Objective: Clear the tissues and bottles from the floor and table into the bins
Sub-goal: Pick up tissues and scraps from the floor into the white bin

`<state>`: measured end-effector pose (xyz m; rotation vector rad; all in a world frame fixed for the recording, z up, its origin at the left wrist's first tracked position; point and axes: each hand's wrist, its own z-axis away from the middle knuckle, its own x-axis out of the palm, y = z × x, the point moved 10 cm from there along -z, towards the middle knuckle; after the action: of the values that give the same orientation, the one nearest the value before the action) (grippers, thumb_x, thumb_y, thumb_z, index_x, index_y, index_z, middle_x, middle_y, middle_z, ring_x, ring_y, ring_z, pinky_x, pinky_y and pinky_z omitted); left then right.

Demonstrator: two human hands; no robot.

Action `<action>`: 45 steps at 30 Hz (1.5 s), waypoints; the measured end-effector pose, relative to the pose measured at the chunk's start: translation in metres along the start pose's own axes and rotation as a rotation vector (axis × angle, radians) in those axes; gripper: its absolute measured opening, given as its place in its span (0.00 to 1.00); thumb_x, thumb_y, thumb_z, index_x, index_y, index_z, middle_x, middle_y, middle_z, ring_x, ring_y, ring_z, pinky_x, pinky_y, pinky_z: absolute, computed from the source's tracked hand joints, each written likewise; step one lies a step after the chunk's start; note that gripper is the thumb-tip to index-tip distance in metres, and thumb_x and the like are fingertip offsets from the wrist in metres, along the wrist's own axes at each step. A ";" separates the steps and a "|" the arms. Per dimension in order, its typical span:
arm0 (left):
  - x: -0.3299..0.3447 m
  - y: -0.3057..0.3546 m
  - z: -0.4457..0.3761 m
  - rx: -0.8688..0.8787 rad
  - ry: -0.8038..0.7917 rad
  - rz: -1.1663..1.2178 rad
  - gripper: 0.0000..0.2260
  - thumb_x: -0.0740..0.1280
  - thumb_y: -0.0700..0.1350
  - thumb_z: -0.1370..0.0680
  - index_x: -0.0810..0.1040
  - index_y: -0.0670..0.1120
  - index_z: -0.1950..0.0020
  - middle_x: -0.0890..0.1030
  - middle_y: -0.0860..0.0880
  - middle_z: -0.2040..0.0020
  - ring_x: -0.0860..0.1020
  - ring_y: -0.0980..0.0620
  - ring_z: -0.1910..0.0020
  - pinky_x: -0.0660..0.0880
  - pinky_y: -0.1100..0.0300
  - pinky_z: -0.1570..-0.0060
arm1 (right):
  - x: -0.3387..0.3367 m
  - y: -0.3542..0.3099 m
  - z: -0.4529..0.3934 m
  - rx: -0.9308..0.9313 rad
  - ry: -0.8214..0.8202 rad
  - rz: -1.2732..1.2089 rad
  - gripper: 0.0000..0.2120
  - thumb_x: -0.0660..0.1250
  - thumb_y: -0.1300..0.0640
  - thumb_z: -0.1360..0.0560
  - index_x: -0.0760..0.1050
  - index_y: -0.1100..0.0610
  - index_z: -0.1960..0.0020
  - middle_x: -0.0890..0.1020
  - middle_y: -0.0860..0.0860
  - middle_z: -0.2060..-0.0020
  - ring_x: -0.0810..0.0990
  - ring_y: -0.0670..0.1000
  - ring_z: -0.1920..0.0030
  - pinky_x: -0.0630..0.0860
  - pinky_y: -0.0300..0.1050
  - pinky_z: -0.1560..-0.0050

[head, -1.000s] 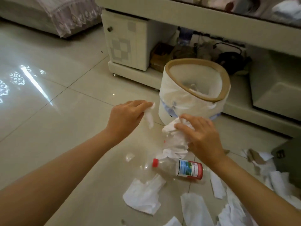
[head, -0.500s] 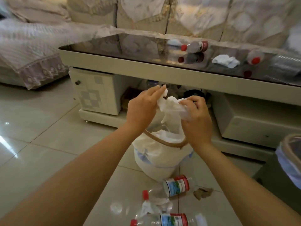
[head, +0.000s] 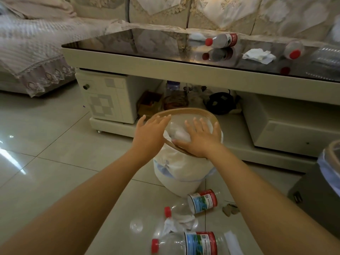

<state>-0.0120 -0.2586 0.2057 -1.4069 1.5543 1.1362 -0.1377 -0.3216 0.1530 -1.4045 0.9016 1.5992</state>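
I am holding both hands flat over the mouth of the white bin [head: 184, 173]. My left hand [head: 150, 132] is hovering with fingers spread and palm down at the near left rim, gripping nothing. My right hand [head: 200, 138] is also spread wide and empty, its heel lying on the tan rim ring. Between my hands, white tissue [head: 177, 132] is lying inside the bin's liner.

On the floor [head: 46, 144] in front of the bin I am seeing two clear bottles with red caps and red-and-blue labels. One bottle [head: 195, 204] is lying on its side just beside the bin's base; the other bottle [head: 185, 243] is lying nearer to me at the bottom edge. A crumpled floor tissue [head: 181, 222] is sitting between them, and a flat white strip [head: 231, 240] is showing past the nearer bottle. A small brown scrap [head: 230, 210] is lying to the right of the first bottle.

On the glossy dark desk [head: 128, 59] I am counting two more red-capped bottles on their sides: a far bottle [head: 221, 40] near the back edge, and a blurred bottle [head: 293, 49] further right. One desk tissue [head: 258, 56] is resting between them. A ribbed clear container [head: 325, 59] is sitting at the right end, too blurred to identify.

A second bin [head: 329, 166], dark with a pale liner, is standing at the right edge.
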 end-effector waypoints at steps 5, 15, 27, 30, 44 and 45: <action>-0.010 0.011 0.013 0.086 0.132 0.097 0.22 0.62 0.40 0.22 0.67 0.52 0.28 0.74 0.51 0.32 0.69 0.52 0.32 0.56 0.52 0.29 | -0.022 -0.006 0.016 -0.024 0.222 -0.104 0.41 0.40 0.26 0.29 0.48 0.47 0.23 0.47 0.50 0.22 0.43 0.52 0.23 0.39 0.64 0.28; 0.023 0.081 0.078 0.370 0.067 0.072 0.31 0.58 0.63 0.25 0.61 0.52 0.25 0.66 0.51 0.27 0.64 0.50 0.29 0.64 0.51 0.32 | -0.003 0.022 0.128 -0.101 0.518 -0.196 0.37 0.58 0.36 0.27 0.54 0.52 0.24 0.61 0.54 0.26 0.61 0.55 0.27 0.63 0.54 0.31; 0.099 0.219 0.137 0.608 -0.179 0.075 0.41 0.63 0.66 0.29 0.50 0.54 0.22 0.51 0.49 0.22 0.51 0.47 0.24 0.55 0.46 0.28 | 0.097 0.142 0.258 0.151 0.218 -0.007 0.40 0.64 0.38 0.30 0.54 0.52 0.24 0.60 0.57 0.26 0.62 0.59 0.28 0.65 0.58 0.34; 0.119 0.255 0.148 0.622 -0.269 0.129 0.43 0.64 0.67 0.29 0.46 0.55 0.23 0.48 0.51 0.22 0.50 0.49 0.24 0.56 0.46 0.28 | 0.116 0.174 0.295 0.240 0.142 0.024 0.42 0.67 0.38 0.31 0.53 0.51 0.24 0.59 0.56 0.25 0.61 0.59 0.28 0.66 0.60 0.34; 0.193 0.301 0.201 0.662 -0.531 0.166 0.46 0.65 0.69 0.32 0.43 0.57 0.23 0.48 0.51 0.22 0.51 0.48 0.24 0.56 0.46 0.30 | 0.169 0.237 0.365 0.333 -0.113 0.078 0.42 0.66 0.38 0.30 0.51 0.49 0.23 0.55 0.55 0.24 0.62 0.60 0.28 0.64 0.61 0.34; 0.198 0.301 0.203 0.651 -0.538 0.167 0.46 0.65 0.70 0.32 0.44 0.57 0.23 0.49 0.51 0.22 0.52 0.48 0.24 0.56 0.46 0.30 | 0.173 0.237 0.368 0.306 -0.119 0.082 0.42 0.67 0.39 0.32 0.53 0.50 0.24 0.58 0.56 0.25 0.64 0.60 0.30 0.67 0.61 0.36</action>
<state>-0.3434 -0.1317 -0.0075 -0.4968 1.4607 0.8793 -0.5158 -0.0707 0.0293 -1.0610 1.0919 1.5120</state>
